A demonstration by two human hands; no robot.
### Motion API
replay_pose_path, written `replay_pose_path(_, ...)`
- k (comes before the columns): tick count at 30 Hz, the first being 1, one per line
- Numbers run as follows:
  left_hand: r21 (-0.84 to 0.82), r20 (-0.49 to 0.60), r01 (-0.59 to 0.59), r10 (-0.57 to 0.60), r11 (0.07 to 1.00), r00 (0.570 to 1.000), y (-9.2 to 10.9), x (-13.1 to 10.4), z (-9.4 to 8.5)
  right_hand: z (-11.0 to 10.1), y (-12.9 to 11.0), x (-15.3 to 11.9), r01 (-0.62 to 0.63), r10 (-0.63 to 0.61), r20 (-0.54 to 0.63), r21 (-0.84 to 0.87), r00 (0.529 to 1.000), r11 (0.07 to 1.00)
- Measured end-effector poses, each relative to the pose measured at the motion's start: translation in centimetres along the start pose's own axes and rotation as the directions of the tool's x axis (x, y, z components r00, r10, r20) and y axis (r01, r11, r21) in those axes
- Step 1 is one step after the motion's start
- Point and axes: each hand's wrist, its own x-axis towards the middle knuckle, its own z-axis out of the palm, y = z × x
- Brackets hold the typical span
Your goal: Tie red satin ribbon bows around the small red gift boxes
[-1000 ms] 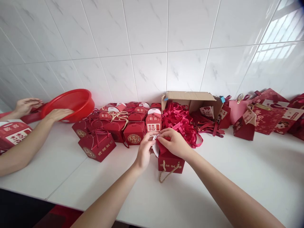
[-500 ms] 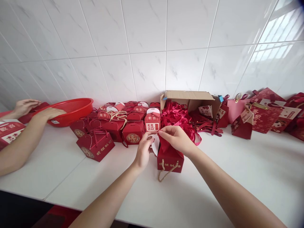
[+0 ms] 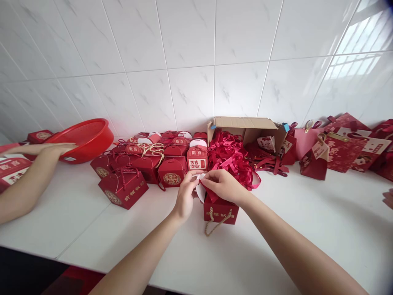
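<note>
A dark red gift box (image 3: 221,211) with gold lettering stands on the white table in front of me, its twisted gold cord handle (image 3: 211,229) hanging down the near side. My left hand (image 3: 186,194) pinches the box's curved flap (image 3: 200,192), whose white inner face shows at the left. My right hand (image 3: 225,186) is closed on a red top flap (image 3: 211,196), fingertips close to those of my left hand. The fingers partly hide where the two flaps meet. Just behind my hands stands a box with a white double-happiness panel (image 3: 197,162).
Several finished-looking red boxes (image 3: 123,188) crowd the left middle. A cardboard carton (image 3: 245,122) with red ribbons (image 3: 230,153) lies behind, and gift bags (image 3: 344,149) stand at right. At left, another person's hands hold a red basin (image 3: 89,141). A blurred hand (image 3: 388,198) shows at the right edge.
My right hand has drawn the red flap slightly down and left toward my left hand. The co-worker's basin has tilted and shifted left. A hand has appeared at the right edge.
</note>
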Motion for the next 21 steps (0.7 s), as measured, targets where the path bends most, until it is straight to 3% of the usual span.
replay_pose_path(9, 0.072, 0.006, 0.001, -0.002, 0.997, 1.000, 0.51, -0.55, 0.32, 0.11, -0.48, -0.09, -0.062, 0.061, -0.016, -0.082, 0.998, 0.995)
replay_pose_path(14, -0.082, -0.031, 0.086, -0.089, 0.993, 0.996, 0.21, -0.11, 0.01, 0.09, -0.53, -0.08, -0.074, 0.074, -0.001, -0.089, 0.997, 0.993)
replay_pose_path(21, -0.081, 0.080, 0.144, -0.137, 0.986, 0.987, 0.05, 0.23, -0.04, 0.08, -0.44, -0.20, -0.095, 0.095, -0.003, -0.061, 0.995, 0.994)
